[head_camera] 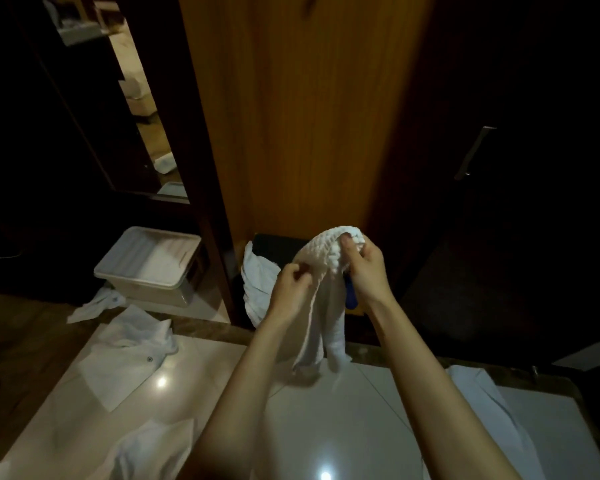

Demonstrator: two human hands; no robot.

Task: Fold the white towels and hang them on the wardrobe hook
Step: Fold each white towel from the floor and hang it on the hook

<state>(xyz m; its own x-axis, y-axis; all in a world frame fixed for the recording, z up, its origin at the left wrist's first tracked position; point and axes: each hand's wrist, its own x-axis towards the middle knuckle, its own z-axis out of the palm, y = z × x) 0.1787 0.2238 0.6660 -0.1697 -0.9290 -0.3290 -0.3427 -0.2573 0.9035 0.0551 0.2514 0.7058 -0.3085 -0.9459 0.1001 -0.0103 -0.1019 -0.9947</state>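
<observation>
A white towel (321,258) hangs bunched between both hands above the far edge of the white table (343,410), its lower end trailing down to the tabletop. My left hand (290,289) pinches its left edge. My right hand (368,268) grips the bunched top, and something blue (351,296) shows just under that hand. A second white towel (257,289) drapes over a dark bin (281,245) behind. The wooden wardrobe panel (309,116) rises straight ahead, with a dark hook (309,5) at the top edge of the view.
White garments lie on the table at left (129,348), near front (149,448) and right (482,403). A lidded plastic box (149,261) stands on the floor at left with a cloth (97,304) beside it. A dark door with a metal handle (475,152) is at right.
</observation>
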